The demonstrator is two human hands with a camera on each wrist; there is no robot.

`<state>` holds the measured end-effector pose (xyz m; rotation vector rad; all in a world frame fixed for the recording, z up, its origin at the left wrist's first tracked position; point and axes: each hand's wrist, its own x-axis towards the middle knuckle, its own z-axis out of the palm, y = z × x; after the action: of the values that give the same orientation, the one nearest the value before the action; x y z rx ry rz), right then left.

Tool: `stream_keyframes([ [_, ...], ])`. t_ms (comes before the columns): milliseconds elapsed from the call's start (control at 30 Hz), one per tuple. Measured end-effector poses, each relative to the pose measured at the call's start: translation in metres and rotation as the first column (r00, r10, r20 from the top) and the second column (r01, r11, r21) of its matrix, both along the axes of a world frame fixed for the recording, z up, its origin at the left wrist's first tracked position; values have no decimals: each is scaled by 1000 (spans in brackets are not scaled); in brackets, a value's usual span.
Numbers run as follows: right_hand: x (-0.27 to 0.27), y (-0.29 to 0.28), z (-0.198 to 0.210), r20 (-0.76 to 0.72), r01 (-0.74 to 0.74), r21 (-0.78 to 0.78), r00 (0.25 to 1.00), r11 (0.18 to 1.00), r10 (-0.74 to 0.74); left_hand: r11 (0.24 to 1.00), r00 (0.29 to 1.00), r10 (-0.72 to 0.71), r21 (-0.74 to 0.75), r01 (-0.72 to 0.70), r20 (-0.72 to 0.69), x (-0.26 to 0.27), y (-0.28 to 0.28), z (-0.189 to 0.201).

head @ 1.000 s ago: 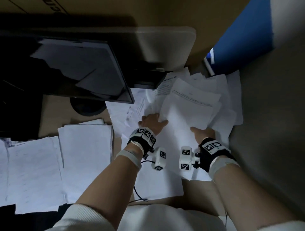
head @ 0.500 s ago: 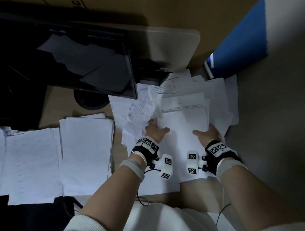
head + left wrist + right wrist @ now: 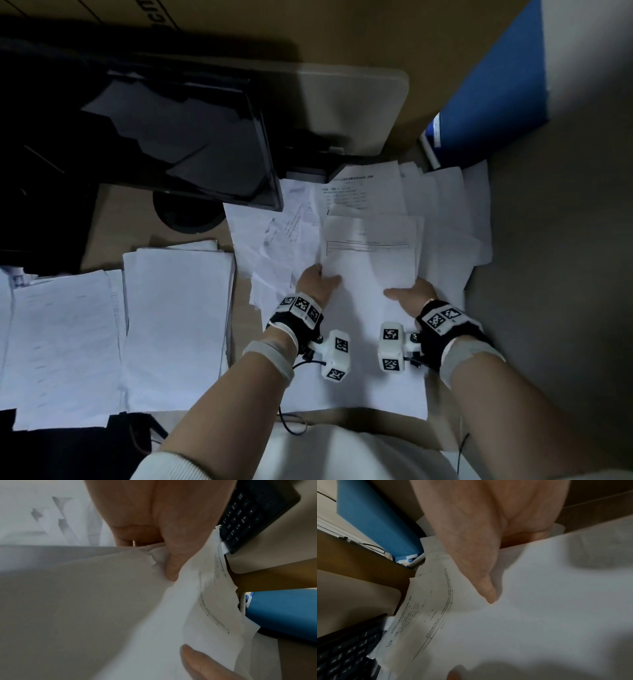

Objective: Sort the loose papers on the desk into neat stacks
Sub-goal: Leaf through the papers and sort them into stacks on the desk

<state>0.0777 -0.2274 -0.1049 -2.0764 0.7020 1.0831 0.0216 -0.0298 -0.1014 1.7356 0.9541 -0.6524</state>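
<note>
A bundle of white sheets (image 3: 370,267) with a printed table line near its top lies over a loose spread of papers (image 3: 445,212) at the desk's right. My left hand (image 3: 317,282) grips the bundle's left edge, thumb on top. My right hand (image 3: 412,294) grips its right edge, thumb also on top. In the left wrist view the thumb (image 3: 173,561) presses creased paper (image 3: 205,601) against fingers underneath. The right wrist view shows the thumb (image 3: 481,577) lying on the sheets (image 3: 539,615). Two tidier stacks (image 3: 174,325) (image 3: 61,349) lie to the left.
A dark monitor (image 3: 164,144) on a round foot stands at the back left. A black keyboard (image 3: 254,513) sits behind the papers. A blue binder (image 3: 489,96) leans at the back right, against a grey partition (image 3: 565,274). A cable (image 3: 291,421) hangs at the desk's front edge.
The bundle was tilted and has been turned square between both hands. Both hands slid apart to its side edges and drew it nearer to me.
</note>
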Motion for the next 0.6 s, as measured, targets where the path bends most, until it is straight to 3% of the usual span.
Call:
stream_keyframes([
  [300, -56, -17, 16, -4, 51, 60, 999, 997, -51, 995, 990, -88, 26, 92, -110, -59, 6, 4],
  [500, -85, -25, 36, -121, -47, 66, 991, 997, 55, 997, 994, 80, 3, -81, 74, -83, -13, 15],
  [600, -86, -28, 44, -167, -87, -4, 982, 996, 85, 998, 997, 12, 63, -17, 80, -81, -18, 17],
])
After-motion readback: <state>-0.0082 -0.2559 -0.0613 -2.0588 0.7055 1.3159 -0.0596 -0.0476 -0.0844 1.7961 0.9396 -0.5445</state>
